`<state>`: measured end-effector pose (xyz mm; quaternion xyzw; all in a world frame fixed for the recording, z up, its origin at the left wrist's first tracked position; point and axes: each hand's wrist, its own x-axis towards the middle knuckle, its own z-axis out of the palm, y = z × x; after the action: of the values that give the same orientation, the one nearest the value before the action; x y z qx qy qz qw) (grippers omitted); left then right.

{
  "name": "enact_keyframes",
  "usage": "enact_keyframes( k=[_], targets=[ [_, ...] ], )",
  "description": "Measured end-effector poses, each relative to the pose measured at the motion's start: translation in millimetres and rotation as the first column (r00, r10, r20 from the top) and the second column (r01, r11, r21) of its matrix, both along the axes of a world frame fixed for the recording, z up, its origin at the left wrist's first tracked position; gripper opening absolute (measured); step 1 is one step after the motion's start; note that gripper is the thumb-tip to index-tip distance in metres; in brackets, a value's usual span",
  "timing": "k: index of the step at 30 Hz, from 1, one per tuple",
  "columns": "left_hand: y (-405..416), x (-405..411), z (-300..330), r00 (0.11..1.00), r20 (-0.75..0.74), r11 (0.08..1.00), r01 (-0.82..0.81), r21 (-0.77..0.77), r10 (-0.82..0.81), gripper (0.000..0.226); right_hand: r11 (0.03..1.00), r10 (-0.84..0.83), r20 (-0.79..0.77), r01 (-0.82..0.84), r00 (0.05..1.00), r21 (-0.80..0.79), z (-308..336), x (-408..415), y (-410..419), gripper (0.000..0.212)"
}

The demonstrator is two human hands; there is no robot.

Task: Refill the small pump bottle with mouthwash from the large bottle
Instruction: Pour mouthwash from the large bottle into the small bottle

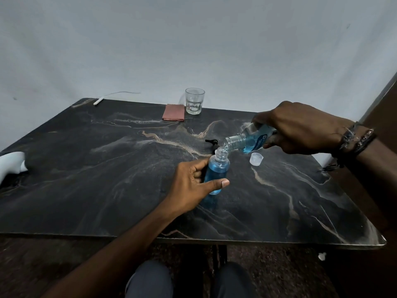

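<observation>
The small clear bottle [216,168] stands uncapped on the dark marble table [107,168], mostly full of blue mouthwash. My left hand [193,183] grips its body, thumb across the front. My right hand [300,127] holds the large bottle [247,140] tipped nearly level, its open mouth right over the small bottle's neck, liquid passing between them. The black pump head [212,144] lies on the table just behind the small bottle. The large bottle's clear cap [256,158] sits on the table to the right.
A drinking glass [194,101] and a folded reddish cloth [173,112] stand at the table's far edge. A white cable [101,101] lies at the far left corner. A white object [10,164] pokes in at the left edge.
</observation>
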<state>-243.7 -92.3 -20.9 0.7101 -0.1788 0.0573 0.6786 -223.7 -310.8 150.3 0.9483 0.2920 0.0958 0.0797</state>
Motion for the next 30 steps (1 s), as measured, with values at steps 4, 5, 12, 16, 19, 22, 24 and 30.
enact_keyframes(
  k=[4,5,12,16,19,22,24,30],
  targets=[
    [-0.4,0.2,0.6,1.0,-0.002,1.0,0.0,0.007,0.0,0.049,1.0,-0.003,0.003,0.003,1.0,-0.003,0.6,-0.1,1.0,0.029],
    [-0.4,0.1,0.5,1.0,-0.002,1.0,0.0,0.007,0.0,0.049,1.0,-0.003,0.001,0.003,1.0,-0.002,0.7,0.0,1.0,0.03],
    [-0.2,-0.9,1.9,1.0,0.0,1.0,-0.002,0.007,0.002,0.05,1.0,-0.001,0.019,0.001,1.0,-0.008,2.1,-1.4,1.8,0.028],
    [0.6,-0.6,2.8,1.0,0.003,1.0,0.002,0.0,-0.002,0.05,1.0,-0.002,0.015,0.002,1.0,-0.012,3.6,-1.6,2.4,0.028],
    [0.2,-0.7,2.2,1.0,0.002,1.0,0.0,-0.002,0.0,0.051,1.0,-0.003,0.008,0.003,1.0,-0.012,3.6,-1.5,2.1,0.028],
    [-0.1,-1.3,2.0,1.0,0.004,1.0,-0.001,-0.002,0.001,0.051,1.0,0.0,0.011,0.0,1.0,-0.011,3.3,-1.4,2.0,0.028],
    [0.0,-1.4,2.2,1.0,0.007,1.0,0.001,-0.002,-0.001,0.051,1.0,-0.001,0.014,0.001,1.0,-0.01,3.2,-1.0,1.9,0.028],
    [-0.3,-2.4,2.9,1.0,0.012,1.0,-0.006,-0.001,0.006,0.047,1.0,-0.001,0.013,0.001,1.0,0.001,2.4,-1.2,1.5,0.031]
  ],
)
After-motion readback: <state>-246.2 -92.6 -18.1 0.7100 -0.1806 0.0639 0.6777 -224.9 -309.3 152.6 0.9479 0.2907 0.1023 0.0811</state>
